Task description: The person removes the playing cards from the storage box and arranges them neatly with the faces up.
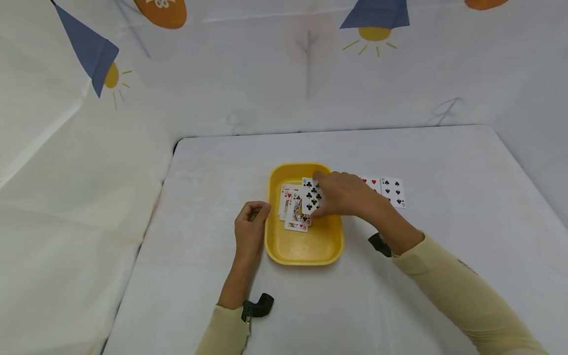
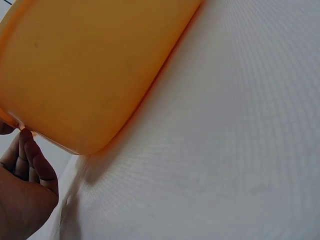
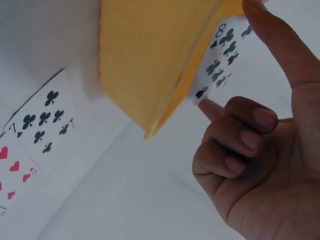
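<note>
Gripping one card [image 1: 311,196], one tray [image 1: 306,253]

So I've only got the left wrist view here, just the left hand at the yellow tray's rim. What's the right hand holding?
Observer: The right hand holds an eight of clubs.
Operator: Does anything lie inside, below that rim?
Observer: Yes, the head view shows face-up cards lying in the yellow tray.
Operator: Any outside it?
Observer: Yes, the right wrist view shows a seven of clubs face up on the white table.
</note>
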